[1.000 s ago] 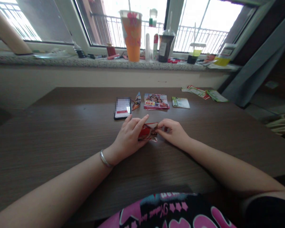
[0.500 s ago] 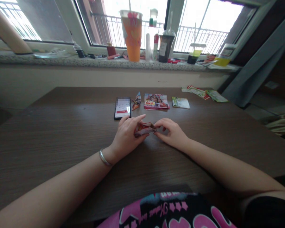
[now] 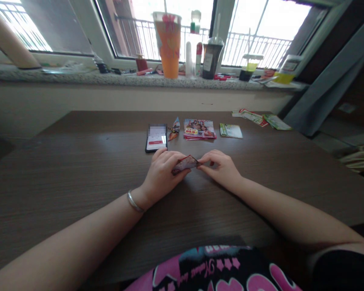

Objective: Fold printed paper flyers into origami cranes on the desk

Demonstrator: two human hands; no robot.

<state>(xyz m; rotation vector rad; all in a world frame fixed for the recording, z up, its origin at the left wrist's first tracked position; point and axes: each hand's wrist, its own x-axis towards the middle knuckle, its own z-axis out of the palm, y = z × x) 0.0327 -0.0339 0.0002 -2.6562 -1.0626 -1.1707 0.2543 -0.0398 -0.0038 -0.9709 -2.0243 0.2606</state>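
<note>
A small folded piece of printed paper [image 3: 186, 163] is held just above the table between my two hands. My left hand [image 3: 164, 169] grips its left part between thumb and fingers; a silver bangle circles that wrist. At the paper's right corner, the thumb and forefinger of my right hand [image 3: 220, 169] pinch the tip. Part of the paper is hidden behind the left fingers. Just beyond my left hand lies a phone [image 3: 157, 139] with a lit screen. Beside the phone sits a folded paper shape [image 3: 174, 129] in blue and orange.
A stack of printed flyers [image 3: 199, 129] and a smaller green-and-white paper pile [image 3: 231, 131] lie farther back on the dark wooden table [image 3: 79, 169]. More leaflets [image 3: 256, 117] rest at the back right. Along the windowsill [image 3: 124, 81] stand a tall orange cup [image 3: 169, 48], a dark drink cup [image 3: 211, 58] and bottles.
The folded paper has tilted and its pale side faces me more. My left forefinger has come down onto it, and my right fingertips have closed on its corner.
</note>
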